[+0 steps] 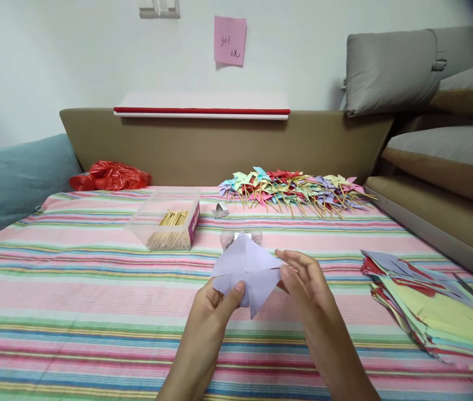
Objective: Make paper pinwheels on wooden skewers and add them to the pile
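A light purple paper pinwheel, its blades folded in to the centre, is held up over the striped cloth. My left hand pinches its lower left part, with the thumb on top. At the right blade's tip, my right hand has the thumb and a finger on the edge, while its index finger stretches out loosely above. Just behind the pinwheel stands a small clear container with tiny dark items, partly hidden. A clear plastic box of thin wooden sticks lies beyond my left hand.
Many finished pinwheels on sticks are heaped at the back. Stacked coloured paper sheets lie at right. A small silvery piece sits mid-cloth, and a red plastic bag back left. Cushions line the right edge.
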